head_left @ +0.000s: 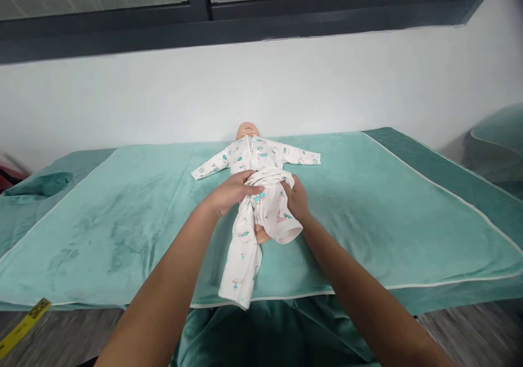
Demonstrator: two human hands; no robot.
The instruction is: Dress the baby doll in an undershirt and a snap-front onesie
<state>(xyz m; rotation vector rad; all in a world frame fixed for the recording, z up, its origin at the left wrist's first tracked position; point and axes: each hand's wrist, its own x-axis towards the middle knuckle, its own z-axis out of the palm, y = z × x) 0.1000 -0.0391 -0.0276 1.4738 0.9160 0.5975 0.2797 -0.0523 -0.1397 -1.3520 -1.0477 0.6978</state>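
A baby doll lies on the bed, its head toward the wall. A white long-sleeved baby top with teal prints covers it, both sleeves spread outward. Matching baby pants are bunched around its lower body. My left hand is closed on the waistband at the left, thumb on the cloth. My right hand grips the waistband's right side, its fingers partly hidden by cloth. The left pant leg hangs flat toward the bed's near edge. A doll's foot shows between the two legs, beside the shorter, crumpled right leg.
The bed has a teal plush cover with white piping. Behind it rises a white wall below a dark window frame. A teal cushion-like object is at the right. Yellow tape marks the floor at lower left.
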